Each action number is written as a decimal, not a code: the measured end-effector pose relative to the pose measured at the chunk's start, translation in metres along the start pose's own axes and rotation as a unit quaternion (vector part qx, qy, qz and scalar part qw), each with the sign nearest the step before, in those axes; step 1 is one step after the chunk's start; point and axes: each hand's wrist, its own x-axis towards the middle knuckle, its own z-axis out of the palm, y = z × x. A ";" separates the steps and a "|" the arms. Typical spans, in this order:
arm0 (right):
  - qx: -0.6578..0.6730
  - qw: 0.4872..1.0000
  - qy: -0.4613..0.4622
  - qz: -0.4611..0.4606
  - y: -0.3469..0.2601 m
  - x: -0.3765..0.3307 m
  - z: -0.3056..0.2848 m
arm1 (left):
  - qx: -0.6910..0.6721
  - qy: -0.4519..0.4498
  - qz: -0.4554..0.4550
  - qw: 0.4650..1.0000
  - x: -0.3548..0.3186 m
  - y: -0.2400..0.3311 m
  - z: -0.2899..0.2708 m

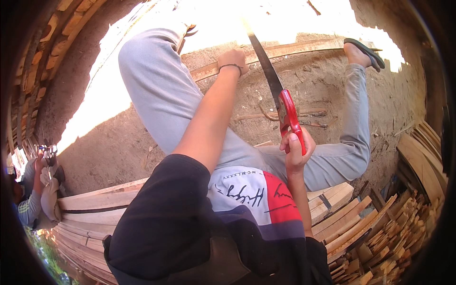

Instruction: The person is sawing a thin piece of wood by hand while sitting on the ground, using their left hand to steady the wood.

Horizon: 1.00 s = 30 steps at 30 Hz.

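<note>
Right hand [299,146] is gripping the red-handled handsaw [272,76], left hand [232,61] is resting on the wooden plank [313,48], closure unclear; probably sawing, next stroke needing steady bracing.

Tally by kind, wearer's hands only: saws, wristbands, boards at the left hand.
Red-handled saw, in right hand: 1
Dark wristband, on left wrist: 1
Long board, at left hand: 1
Total: 3
</note>
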 end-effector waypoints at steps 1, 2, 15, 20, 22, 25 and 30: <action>-0.015 1.000 -0.016 -0.009 0.008 0.008 -0.001 | -0.004 -0.008 0.007 1.000 -0.005 0.003 -0.009; -0.013 1.000 -0.014 -0.005 0.013 0.010 -0.003 | -0.008 -0.016 0.014 1.000 -0.007 0.005 -0.013; -0.015 1.000 0.013 0.015 0.029 0.015 -0.010 | 0.039 -0.036 -0.003 0.999 0.000 0.002 0.019; -0.023 0.999 0.023 0.021 0.038 0.014 -0.023 | 0.044 -0.035 -0.018 0.998 0.009 0.000 0.029; -0.010 0.999 0.030 0.043 0.040 0.014 -0.024 | 0.044 -0.027 -0.026 0.998 0.012 -0.004 0.030; -0.006 0.998 0.029 0.050 0.037 0.022 -0.022 | 0.041 -0.001 -0.025 0.999 0.021 -0.011 0.027; -0.065 0.998 -0.022 0.004 0.037 0.031 -0.027 | 0.056 -0.032 -0.038 0.997 0.019 -0.007 0.018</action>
